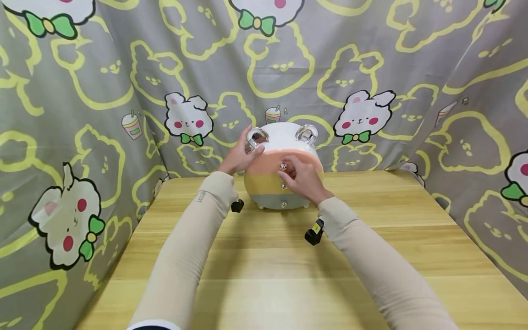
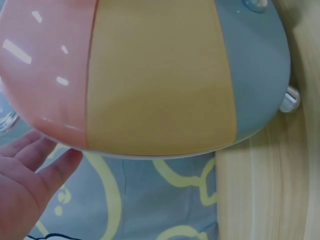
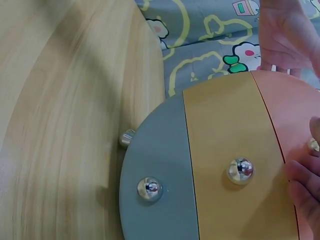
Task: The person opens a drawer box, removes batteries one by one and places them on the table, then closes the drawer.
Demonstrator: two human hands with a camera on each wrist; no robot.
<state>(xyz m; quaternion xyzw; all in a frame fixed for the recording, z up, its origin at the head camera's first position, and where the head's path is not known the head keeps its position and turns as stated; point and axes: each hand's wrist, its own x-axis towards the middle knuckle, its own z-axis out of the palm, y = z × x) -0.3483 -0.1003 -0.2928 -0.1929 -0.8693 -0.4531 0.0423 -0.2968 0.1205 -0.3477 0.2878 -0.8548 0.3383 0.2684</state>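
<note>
Touching the striped cabinet (image 1: 256, 183) at the bench's (image 1: 255, 275) twelve o'clock with loosely spread left hand (image 1: 240, 156) at its ten, pinching its top knob (image 1: 283, 166) with right hand (image 1: 304, 179), apparently early on, with no panel yet drawn out.

Near the far edge of the table (image 1: 264, 275), the box (image 1: 262, 184) has a smooth, hard shell, plastic or lacquered. Its pink band (image 2: 55, 102) is glossy, with sharp white highlights; the yellow band (image 2: 160, 75) and grey band (image 2: 257, 65) look satin. Knobs (image 3: 240, 171), ears (image 1: 315, 136) and feet (image 2: 290, 100) shine like polished metal. The table shows smooth wood grain, softly glossy towards its near edge. The curtain (image 1: 284, 62) beyond the far edge is matt, creased cloth; the sleeves (image 1: 175, 256) are matt cloth.
</note>
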